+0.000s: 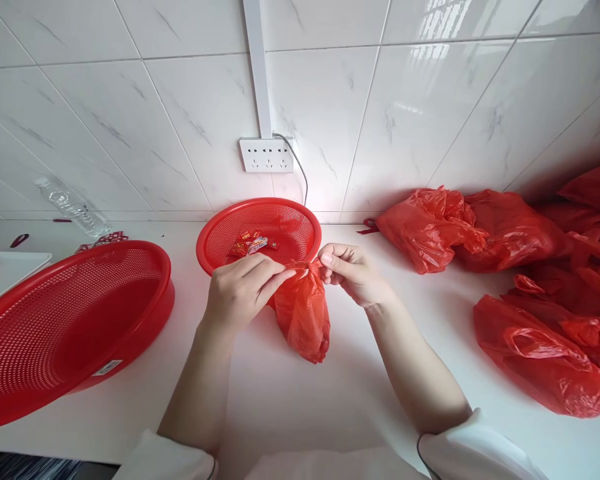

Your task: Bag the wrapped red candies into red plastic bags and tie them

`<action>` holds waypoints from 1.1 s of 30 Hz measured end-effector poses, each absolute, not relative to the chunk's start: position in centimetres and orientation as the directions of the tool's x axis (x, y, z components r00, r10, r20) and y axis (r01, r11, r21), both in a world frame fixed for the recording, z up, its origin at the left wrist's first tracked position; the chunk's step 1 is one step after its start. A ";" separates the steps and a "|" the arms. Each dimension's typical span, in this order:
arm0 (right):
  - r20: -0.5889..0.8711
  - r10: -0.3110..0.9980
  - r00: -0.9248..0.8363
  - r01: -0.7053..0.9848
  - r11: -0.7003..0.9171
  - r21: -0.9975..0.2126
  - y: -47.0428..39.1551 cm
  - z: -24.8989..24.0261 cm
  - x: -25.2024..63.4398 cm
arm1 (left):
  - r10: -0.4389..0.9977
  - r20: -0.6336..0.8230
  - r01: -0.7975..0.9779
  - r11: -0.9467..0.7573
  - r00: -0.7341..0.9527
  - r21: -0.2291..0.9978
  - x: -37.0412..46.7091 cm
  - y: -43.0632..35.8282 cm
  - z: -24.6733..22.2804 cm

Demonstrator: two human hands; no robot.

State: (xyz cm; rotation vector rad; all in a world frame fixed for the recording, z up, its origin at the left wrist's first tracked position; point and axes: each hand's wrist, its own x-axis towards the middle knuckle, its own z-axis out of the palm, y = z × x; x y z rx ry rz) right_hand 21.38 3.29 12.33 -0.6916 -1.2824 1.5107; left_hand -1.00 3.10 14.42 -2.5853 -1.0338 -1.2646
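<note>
A red plastic bag hangs between my two hands, its top twisted or knotted and its filled lower part over the white table. My left hand pinches the left end of the bag's top. On the other side, my right hand grips the right end between thumb and fingers. Just behind the hands stands a round red basket with a few small red wrapped packets in it. What is inside the bag cannot be made out.
A larger red basket stands at the left, near a white tray and a clear plastic bottle. Several filled red bags lie at the right. A socket strip is on the tiled wall.
</note>
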 end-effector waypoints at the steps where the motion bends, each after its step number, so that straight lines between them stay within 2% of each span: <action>1: 0.149 0.919 -0.364 -0.385 -0.003 -0.923 3.4 12.3 21.6 | 0.531 0.723 0.615 -0.766 0.443 0.187 -1.2 3.1 14.6; 3: 0.131 0.907 -0.400 -0.495 -0.093 -0.864 3.7 12.2 22.2 | 0.522 0.718 0.621 -0.767 0.461 0.158 -1.6 3.1 15.2; 6: 0.121 0.904 -0.410 -0.531 -0.129 -0.838 3.8 12.4 23.5 | 0.543 0.689 0.579 -0.786 0.479 0.216 -2.5 2.9 16.2; 9: 0.170 0.913 -0.371 -0.477 -0.030 -0.878 3.8 12.5 25.0 | 0.600 0.598 0.534 -0.785 0.531 0.313 -3.3 2.7 17.0; 13: 0.255 0.919 -0.302 -0.396 0.123 -0.910 3.9 12.2 28.0 | 0.645 0.504 0.527 -0.762 0.574 0.377 -4.2 2.6 17.3; 18: 0.254 0.959 -0.126 -0.242 0.218 -0.945 3.4 12.2 32.4 | 0.721 0.392 0.559 -0.692 0.571 0.457 -5.8 2.5 17.8; 22: 0.317 0.948 0.014 -0.008 0.317 -0.948 1.8 13.0 33.9 | 0.787 0.188 0.605 -0.582 0.588 0.544 -5.6 2.6 17.7; 24: 0.331 0.944 -0.009 0.199 0.326 -0.924 1.0 13.7 33.9 | 0.820 0.046 0.662 -0.492 0.570 0.566 -4.9 2.9 17.3; 26: 0.271 0.958 -0.088 0.406 0.283 -0.869 0.4 14.4 33.3 | 0.839 -0.055 0.721 -0.429 0.541 0.544 -4.0 3.3 16.8; 29: 0.217 0.969 -0.118 0.647 0.241 -0.724 0.0 14.9 30.8 | 0.850 -0.110 0.773 -0.406 0.516 0.488 -2.8 3.7 16.2; 31: 0.248 0.964 -0.098 0.737 0.238 -0.633 -0.1 14.3 27.9 | 0.860 -0.121 0.789 -0.387 0.495 0.477 -2.2 3.6 16.1; 33: 0.178 0.966 -0.187 0.776 0.256 -0.576 -0.3 12.8 24.6 | 0.876 -0.123 0.796 -0.355 0.466 0.490 -1.8 3.3 16.2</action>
